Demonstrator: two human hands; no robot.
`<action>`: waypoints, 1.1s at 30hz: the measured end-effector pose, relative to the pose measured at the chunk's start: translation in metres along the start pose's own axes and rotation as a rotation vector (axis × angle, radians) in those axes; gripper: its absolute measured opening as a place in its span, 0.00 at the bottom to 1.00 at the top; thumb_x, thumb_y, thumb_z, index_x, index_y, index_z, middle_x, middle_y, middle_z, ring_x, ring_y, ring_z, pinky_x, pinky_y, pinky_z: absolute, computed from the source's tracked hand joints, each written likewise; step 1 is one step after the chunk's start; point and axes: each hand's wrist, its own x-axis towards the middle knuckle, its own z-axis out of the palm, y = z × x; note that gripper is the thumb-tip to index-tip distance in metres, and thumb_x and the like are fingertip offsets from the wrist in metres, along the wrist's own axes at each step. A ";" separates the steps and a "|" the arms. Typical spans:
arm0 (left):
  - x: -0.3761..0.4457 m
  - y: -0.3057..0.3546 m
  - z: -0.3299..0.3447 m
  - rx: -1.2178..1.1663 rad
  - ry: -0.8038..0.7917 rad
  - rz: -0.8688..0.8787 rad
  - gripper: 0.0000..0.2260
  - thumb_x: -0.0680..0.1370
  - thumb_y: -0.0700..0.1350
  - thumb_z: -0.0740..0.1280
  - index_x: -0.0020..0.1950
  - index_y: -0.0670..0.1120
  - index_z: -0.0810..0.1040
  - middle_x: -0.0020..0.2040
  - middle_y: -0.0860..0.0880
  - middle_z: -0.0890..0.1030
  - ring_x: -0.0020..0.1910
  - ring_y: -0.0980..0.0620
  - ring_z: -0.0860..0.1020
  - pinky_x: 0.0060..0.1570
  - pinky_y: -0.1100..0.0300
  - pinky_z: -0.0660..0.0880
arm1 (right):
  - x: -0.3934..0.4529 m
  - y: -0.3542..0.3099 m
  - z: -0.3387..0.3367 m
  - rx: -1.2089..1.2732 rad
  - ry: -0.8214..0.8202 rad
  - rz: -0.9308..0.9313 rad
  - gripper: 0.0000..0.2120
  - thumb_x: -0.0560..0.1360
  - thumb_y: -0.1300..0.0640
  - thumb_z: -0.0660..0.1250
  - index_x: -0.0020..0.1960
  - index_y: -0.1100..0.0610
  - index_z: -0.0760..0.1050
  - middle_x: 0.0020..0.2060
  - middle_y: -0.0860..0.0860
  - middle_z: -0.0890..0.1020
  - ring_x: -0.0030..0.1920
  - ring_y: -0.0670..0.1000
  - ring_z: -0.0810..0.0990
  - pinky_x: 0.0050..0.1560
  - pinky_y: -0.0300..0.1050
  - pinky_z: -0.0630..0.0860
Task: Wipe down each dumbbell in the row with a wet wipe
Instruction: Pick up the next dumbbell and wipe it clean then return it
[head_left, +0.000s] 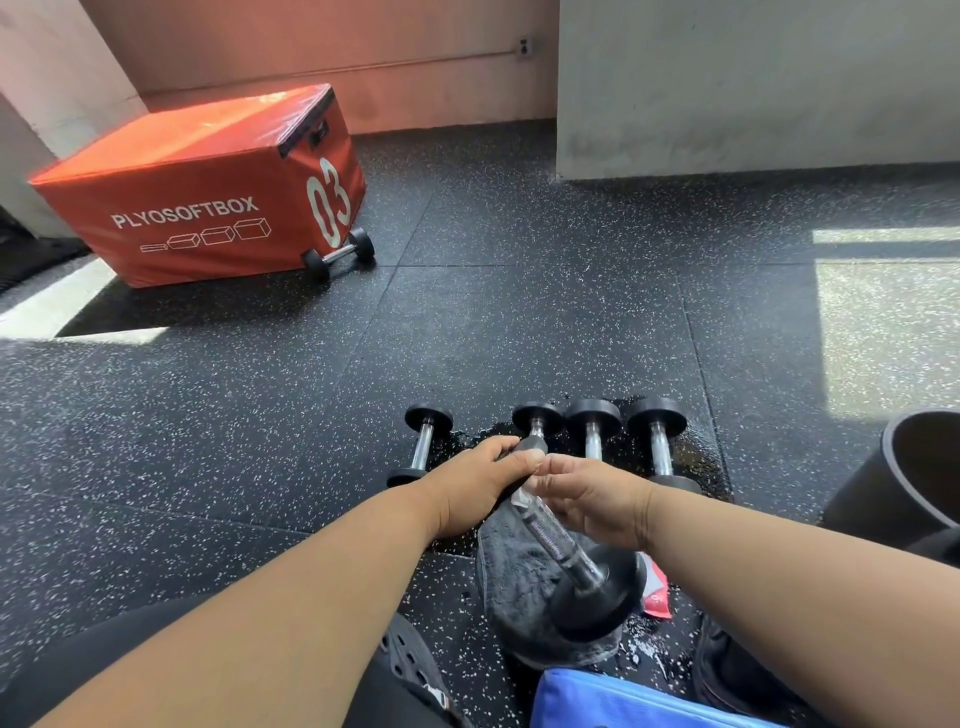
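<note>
My left hand (480, 486) grips the upper black head of a lifted dumbbell (571, 561), which is tilted so its lower head hangs over a grey towel (511, 566). At the top of the chrome handle, my right hand (589, 501) pinches a small white wet wipe (519, 497). Behind my hands a row of black dumbbells lies on the floor: one on the left (422, 447), a second (537, 420) partly hidden by my left hand, and two more (593, 426) (658, 439) to the right. The floor under the row looks wet.
An orange plyo box (197, 187) stands far left with another dumbbell (340, 254) at its corner. A black cylinder (909, 467) stands at the right, a red packet (655, 595) lies by the towel, and a blue bag (623, 699) sits near the bottom. A grey wall (753, 88) stands behind.
</note>
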 end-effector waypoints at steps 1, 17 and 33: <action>-0.001 0.000 0.000 0.001 -0.004 -0.003 0.37 0.75 0.76 0.63 0.80 0.59 0.70 0.70 0.55 0.79 0.69 0.53 0.77 0.75 0.50 0.68 | -0.002 -0.001 0.002 -0.008 -0.018 -0.003 0.32 0.73 0.59 0.79 0.72 0.70 0.72 0.63 0.66 0.81 0.61 0.60 0.81 0.59 0.48 0.80; 0.004 -0.005 -0.002 -0.056 0.012 -0.002 0.26 0.80 0.69 0.65 0.74 0.60 0.73 0.70 0.53 0.79 0.68 0.53 0.77 0.74 0.52 0.69 | 0.007 -0.005 0.048 -0.404 0.230 -0.063 0.03 0.73 0.65 0.72 0.41 0.62 0.80 0.32 0.54 0.78 0.32 0.50 0.73 0.32 0.40 0.68; 0.012 -0.010 0.002 -0.192 -0.011 0.055 0.38 0.72 0.76 0.69 0.71 0.51 0.78 0.66 0.47 0.84 0.68 0.48 0.80 0.76 0.44 0.69 | 0.001 -0.008 0.040 -0.993 0.253 -0.143 0.16 0.79 0.46 0.68 0.62 0.55 0.81 0.53 0.53 0.86 0.56 0.57 0.84 0.58 0.53 0.82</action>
